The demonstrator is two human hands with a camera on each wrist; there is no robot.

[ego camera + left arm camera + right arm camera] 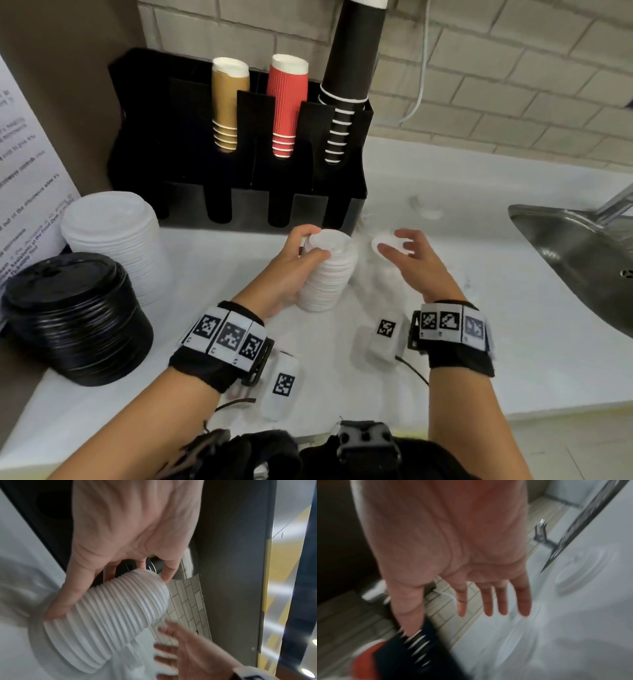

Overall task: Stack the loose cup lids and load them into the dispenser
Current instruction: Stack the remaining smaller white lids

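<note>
My left hand (pixel 313 245) grips a tall stack of small white lids (pixel 327 274) that stands on the white counter, thumb on one side and fingers over the top; the left wrist view shows the ribbed stack (pixel 111 608) in that grasp. Just right of the stack, my right hand (pixel 394 243) hovers with straight, spread fingers over a single loose white lid (pixel 385 244) and holds nothing; the right wrist view shows the empty palm (pixel 450 620). More loose lids (pixel 424 207) lie farther back. The black dispenser (pixel 239 178) stands behind the hands.
Gold (pixel 227 102), red (pixel 286 102) and black cups (pixel 346 85) fill the dispenser's upper slots. A wide white lid stack (pixel 113 236) and a black lid stack (pixel 75 318) stand at the left. A steel sink (pixel 575 253) lies to the right.
</note>
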